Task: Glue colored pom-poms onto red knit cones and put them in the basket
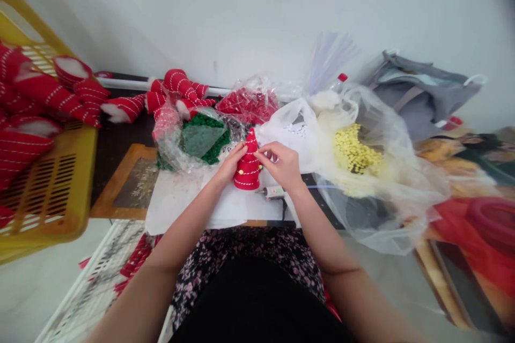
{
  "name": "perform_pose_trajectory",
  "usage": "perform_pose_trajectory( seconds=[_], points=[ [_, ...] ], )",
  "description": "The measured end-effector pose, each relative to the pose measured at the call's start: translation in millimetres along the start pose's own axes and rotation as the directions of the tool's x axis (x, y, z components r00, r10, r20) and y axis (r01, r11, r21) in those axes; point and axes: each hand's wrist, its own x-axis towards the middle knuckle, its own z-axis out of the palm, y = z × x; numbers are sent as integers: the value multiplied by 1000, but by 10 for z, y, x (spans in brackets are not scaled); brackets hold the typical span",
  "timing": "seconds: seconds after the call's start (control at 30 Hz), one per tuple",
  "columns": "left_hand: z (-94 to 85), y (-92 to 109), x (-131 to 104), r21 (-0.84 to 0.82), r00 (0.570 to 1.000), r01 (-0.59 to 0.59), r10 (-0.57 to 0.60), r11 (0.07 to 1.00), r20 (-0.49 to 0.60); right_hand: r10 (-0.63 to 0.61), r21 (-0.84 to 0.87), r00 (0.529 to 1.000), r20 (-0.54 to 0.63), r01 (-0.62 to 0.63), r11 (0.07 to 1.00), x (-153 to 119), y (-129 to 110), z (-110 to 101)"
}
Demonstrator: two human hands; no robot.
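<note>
A red cone-shaped felt piece (247,176) with white stitched lines stands upright on the white sheet, small yellow balls on its lower part. My left hand (232,162) is closed around its left side. My right hand (282,162) pinches at its right edge, fingertips together; whatever lies between them is too small to make out. Just below my right hand lies a glue gun (274,192), its nozzle pointing left. Behind the cone are a plastic bag of green balls (206,138) and a white bag (295,131) with small white pieces.
Left, a yellow basket (76,193) holds several red striped cones (52,94); more lie along the wall. A clear bag of yellow balls (356,150) sits right, near a grey bag (418,91). A bag of red pieces (251,104) is at the back.
</note>
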Motion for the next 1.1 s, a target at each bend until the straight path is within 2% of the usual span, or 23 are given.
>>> perform_pose_trajectory(
  seconds=[0.13,0.33,0.4,0.47,0.53,0.57,0.6,0.67,0.77,0.93,1.03,1.1],
  points=[
    [-34,-30,20,44,999,-41,41,998,11,-108,-35,994,34,109,993,1,56,93],
    [-22,-32,-1,61,999,-38,36,997,34,-91,-67,994,62,95,993,-27,130,135],
    [-7,-25,-9,44,1000,-22,21,999,20,-66,-8,998,22,66,998,-26,133,102],
    [7,-8,-11,19,1000,7,-7,1000,3,-4,44,998,-66,7,999,-21,165,38],
    [13,30,-13,-8,998,45,-45,999,-39,94,39,986,-137,-90,995,-18,243,-40],
    [10,62,-19,-22,996,64,-65,998,-68,152,4,980,-130,-152,988,-18,296,-76],
    [1,100,-33,-34,991,83,-86,996,-100,210,-63,975,-76,-215,975,-20,353,-107],
    [-36,193,-96,-54,980,114,-121,992,-156,318,-244,941,115,-283,927,-26,456,-146],
    [-139,310,-281,-59,969,126,-136,990,-209,389,-414,851,353,-231,881,-33,532,-142],
    [-300,264,-625,-68,936,144,-158,987,-316,365,-434,754,545,-119,893,-14,496,-5],
    [-321,161,-702,-105,918,125,-155,987,-365,367,-452,705,607,-74,889,-5,475,74],
    [-315,116,-706,-120,920,100,-138,988,-368,374,-466,696,613,-63,882,-1,458,79]
  ],
)
